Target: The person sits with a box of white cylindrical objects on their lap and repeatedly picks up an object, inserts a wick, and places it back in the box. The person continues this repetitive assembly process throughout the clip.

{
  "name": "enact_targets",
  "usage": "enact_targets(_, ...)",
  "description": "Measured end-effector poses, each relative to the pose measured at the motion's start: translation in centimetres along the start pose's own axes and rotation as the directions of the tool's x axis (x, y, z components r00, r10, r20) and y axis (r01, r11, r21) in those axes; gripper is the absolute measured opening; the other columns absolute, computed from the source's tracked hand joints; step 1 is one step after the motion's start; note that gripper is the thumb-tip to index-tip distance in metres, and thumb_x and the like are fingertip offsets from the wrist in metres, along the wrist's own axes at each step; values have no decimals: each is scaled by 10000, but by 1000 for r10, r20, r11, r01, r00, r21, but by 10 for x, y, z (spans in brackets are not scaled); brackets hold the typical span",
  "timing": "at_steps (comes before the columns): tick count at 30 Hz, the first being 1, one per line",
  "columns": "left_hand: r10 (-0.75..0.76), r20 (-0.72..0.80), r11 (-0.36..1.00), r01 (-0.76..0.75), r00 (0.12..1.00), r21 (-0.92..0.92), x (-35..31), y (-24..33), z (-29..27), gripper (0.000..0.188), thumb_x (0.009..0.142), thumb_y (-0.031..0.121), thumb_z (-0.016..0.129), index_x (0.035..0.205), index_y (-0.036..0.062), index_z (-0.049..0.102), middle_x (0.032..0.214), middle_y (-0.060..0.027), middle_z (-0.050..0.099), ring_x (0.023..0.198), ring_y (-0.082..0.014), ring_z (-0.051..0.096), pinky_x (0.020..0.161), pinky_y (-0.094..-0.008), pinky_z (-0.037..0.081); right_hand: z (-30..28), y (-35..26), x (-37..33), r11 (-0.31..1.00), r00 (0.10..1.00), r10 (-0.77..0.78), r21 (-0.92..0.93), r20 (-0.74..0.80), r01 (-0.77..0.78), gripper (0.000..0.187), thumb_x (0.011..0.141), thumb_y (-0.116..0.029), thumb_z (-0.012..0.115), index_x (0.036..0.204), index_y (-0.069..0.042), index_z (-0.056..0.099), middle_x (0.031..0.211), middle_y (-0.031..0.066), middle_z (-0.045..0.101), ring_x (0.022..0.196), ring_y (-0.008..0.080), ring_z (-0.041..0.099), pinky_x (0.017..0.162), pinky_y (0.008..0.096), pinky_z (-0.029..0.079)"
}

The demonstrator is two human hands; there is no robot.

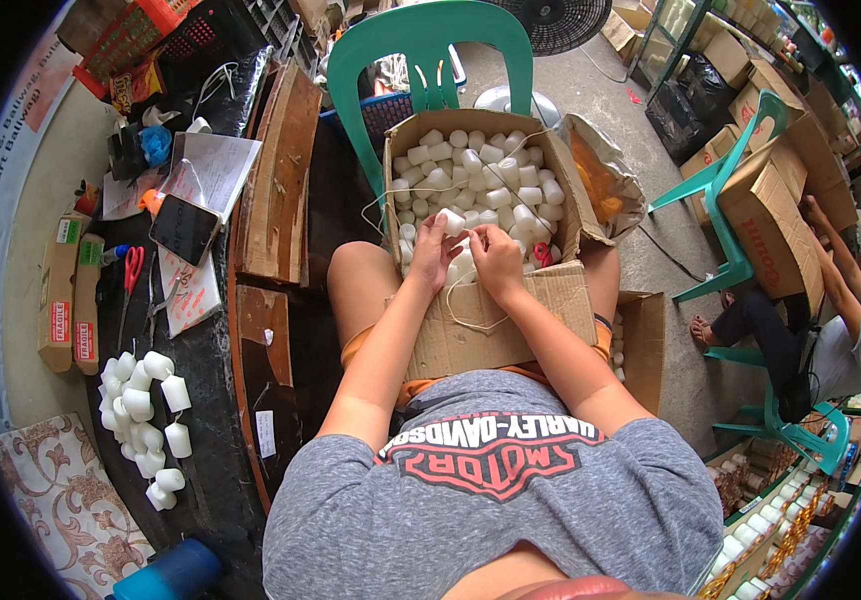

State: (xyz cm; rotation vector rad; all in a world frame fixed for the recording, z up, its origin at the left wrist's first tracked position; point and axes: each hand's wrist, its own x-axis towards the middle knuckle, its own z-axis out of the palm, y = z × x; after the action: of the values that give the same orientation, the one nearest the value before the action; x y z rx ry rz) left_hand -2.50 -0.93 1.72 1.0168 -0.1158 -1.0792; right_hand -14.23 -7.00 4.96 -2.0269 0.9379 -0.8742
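Observation:
A white cylindrical piece (453,222) is held between the thumb and fingers of my left hand (435,250), over the near part of an open cardboard box (573,190). My right hand (497,262) is closed in a pinch at the end of that piece; what its fingertips grip is too small to tell. Many similar loose white pieces (471,160) fill the box. Below my hands, a thin pale string (476,325) loops over the box's folded-out flap (541,310). A pair of red-handled scissors (543,254) rests among the pieces near my right hand.
The box stands between my knees, before a green plastic chair (351,60). On the black-covered table at left lie linked white pieces (179,440), a phone (186,230) and red scissors (133,268). A person (856,330) at right handles a large carton (766,220).

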Motion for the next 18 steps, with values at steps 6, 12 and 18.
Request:
enact_targets(6, 13, -1, 999, -13, 1000, 30, 1, -1, 1, 370, 875, 351, 590, 1140, 166, 408, 1023, -31, 591, 902, -174, 601, 770, -322, 468, -1, 0, 1, 1000, 1000, 18, -2, 18, -18, 151, 830, -173, 597, 838, -23, 609, 787, 151, 633, 714, 312, 611, 630, 400, 471)
enact_targets(12, 25, 132, 997, -34, 991, 65, 2, -5, 5, 442, 882, 328, 588, 1185, 127, 336, 1082, -86, 587, 883, -180, 606, 769, -321, 464, 0, 4, 1, 1000, 1000, -10, 4, 3, 10, 153, 822, -173, 604, 864, -26, 618, 778, 147, 632, 700, 294, 614, 627, 389, 477)
enact_targets(18, 2, 16, 993, 0, 1000, -120, 4, -1, -7, 385, 871, 377, 587, 1126, 164, 394, 1040, -25, 606, 913, -172, 602, 736, -308, 449, -1, -5, 1, 997, 1000, -8, 71, 20, 6, 154, 793, -129, 648, 901, -20, 639, 711, 114, 622, 610, 219, 608, 582, 323, 486)
